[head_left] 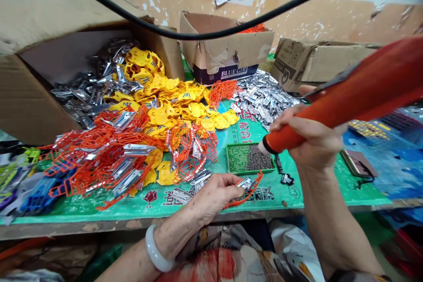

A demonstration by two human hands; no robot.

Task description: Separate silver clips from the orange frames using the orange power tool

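Observation:
My right hand (pixel 312 136) is wrapped round a thick orange electric screwdriver (pixel 350 92), tilted down to the left. Its pale tip sits over a green tray (pixel 233 166) filled partly with small metal screws (pixel 256 160); whether it touches them I cannot tell. With thumb and fingers, my left hand (pixel 222 191) pinches a shiny metal clip (pixel 246 183) together with an orange plastic frame (pixel 256 189), just in front of the tray. Loose metal clips (pixel 185 194) lie beside my left hand.
Orange frames (pixel 99 154) and yellow plastic parts (pixel 178 97) are heaped at left and centre. Metal clips (pixel 264 97) form a pile behind the tray. Cardboard boxes (pixel 228 48) stand along the wall. A black cable (pixel 198 35) hangs across the top. A phone-like object (pixel 358 163) lies at right.

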